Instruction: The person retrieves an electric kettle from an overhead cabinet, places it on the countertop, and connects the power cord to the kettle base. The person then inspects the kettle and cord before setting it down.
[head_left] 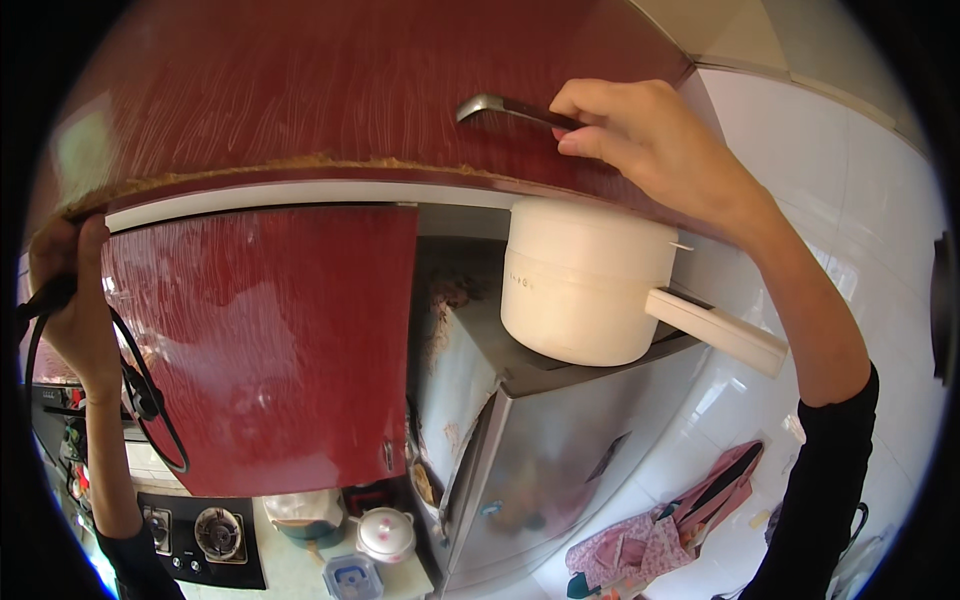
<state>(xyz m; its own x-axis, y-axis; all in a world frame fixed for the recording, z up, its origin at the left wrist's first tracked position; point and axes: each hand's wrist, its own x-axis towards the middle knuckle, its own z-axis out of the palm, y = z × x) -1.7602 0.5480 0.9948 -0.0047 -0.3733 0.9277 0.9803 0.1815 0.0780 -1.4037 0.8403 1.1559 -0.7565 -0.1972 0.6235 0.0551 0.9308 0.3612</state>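
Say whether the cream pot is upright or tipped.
Upright: the pot stands base down on the fridge, its handle jutting out sideways. What it holds cannot be seen.

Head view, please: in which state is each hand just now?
Left hand: closed, holding a black cord.
Right hand: closed on the metal handle of the red cabinet door.

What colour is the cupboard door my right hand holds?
The cupboard door is dark red, clearest in the head view.
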